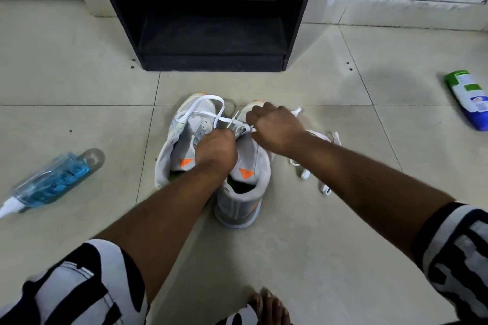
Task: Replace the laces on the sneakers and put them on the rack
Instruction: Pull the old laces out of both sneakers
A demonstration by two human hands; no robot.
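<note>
Left to right. One blue spray bottle [50, 182] lies on its side on the tiled floor [330, 232], far left. Centre: two grey sneakers [244, 192] side by side on the floor, toes pointing at one dark rack [211, 21] just beyond them. Left hand [215, 149] curled over the gap between the shoes, pinching a white lace [206, 103] that loops over the left shoe's toe. Right hand [274, 126] also curled tight, gripping the same lace at the right shoe's eyelets; fingertips hidden, so the exact pinch is unclear. Right of the shoes, a loose lace [311, 166] lies on the floor, apparently one, though it could be more. Far right: one green-capped bottle [470, 100] lying down.

Handling, my guess: lace is limp, light, flat, slips easily, best taken near the stiff tip for threading. Sneakers light, soft upper, firm sole; grab by the heel collar to lift onto the rack. Lacing not finished; rack holds no shoes yet.
</note>
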